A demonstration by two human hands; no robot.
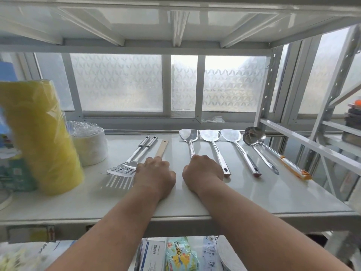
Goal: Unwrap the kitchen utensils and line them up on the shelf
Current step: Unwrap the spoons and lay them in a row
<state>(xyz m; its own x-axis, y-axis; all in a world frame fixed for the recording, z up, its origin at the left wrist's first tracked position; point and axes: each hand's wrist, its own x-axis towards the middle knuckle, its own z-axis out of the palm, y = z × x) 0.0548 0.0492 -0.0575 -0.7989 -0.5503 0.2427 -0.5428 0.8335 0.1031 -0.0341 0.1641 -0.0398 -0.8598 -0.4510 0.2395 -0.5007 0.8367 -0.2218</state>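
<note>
Unwrapped utensils lie in a row on the white shelf [254, 198]. Two slotted steel spatulas [123, 170] are at the left, heads toward me. Beside them is a wooden-handled utensil [162, 148]; my left hand [154, 173] is curled over its near end, which is hidden. My right hand [203, 171] is closed over the handle of a steel turner [188, 134]. To its right lie a second turner [210, 134], a third turner [230, 134] and two ladles [254, 133], one with an orange-tipped handle.
A yellow roll in plastic film [43, 133] and a white stack in clear wrap [89, 147] stand at the left. The upper shelf [175, 26] is close overhead. A rack upright [267, 85] bounds the right. Packets [179, 255] fill the shelf below.
</note>
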